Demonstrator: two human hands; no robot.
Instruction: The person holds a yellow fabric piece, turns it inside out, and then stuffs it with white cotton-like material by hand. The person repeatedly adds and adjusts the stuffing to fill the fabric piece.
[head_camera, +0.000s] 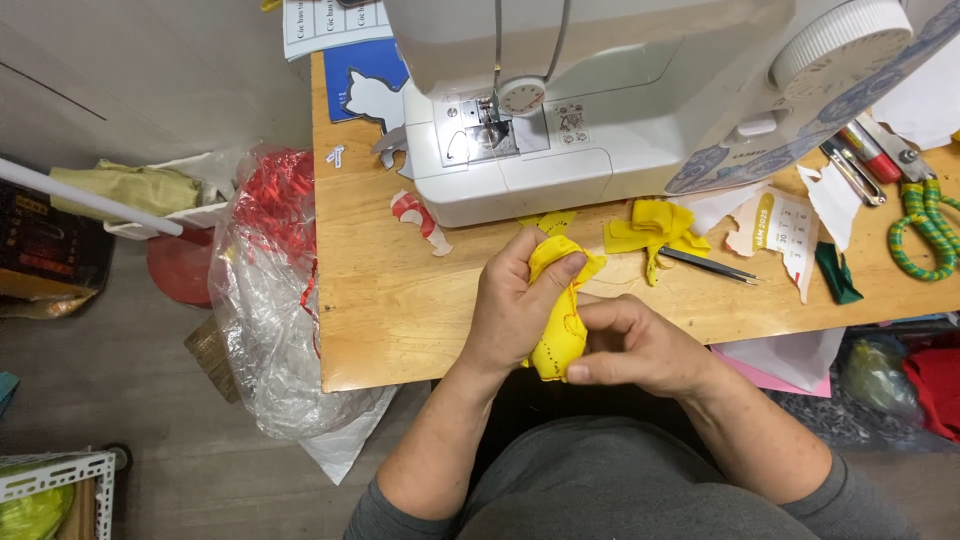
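Hands working a small yellow fabric piece (558, 320) at the front edge of a wooden worktop (400, 300), seen from above.

Left hand (515, 305) was closed around the upper part of the fabric piece, thumb pressed on its top fold; right hand (630, 345) pinched the lower end between thumb and fingers. The piece was held just above the worktop edge, in front of a white sewing machine (560, 110). Yellow fabric scraps (650, 228) lay just right of the hands beside dark tweezers (710, 265), with paper cut-outs (780, 225) farther right. Scissors with green-wrapped handles (925, 225) lay at the far right. A clear plastic bag (265, 290) holding red material hung off the worktop's left side.
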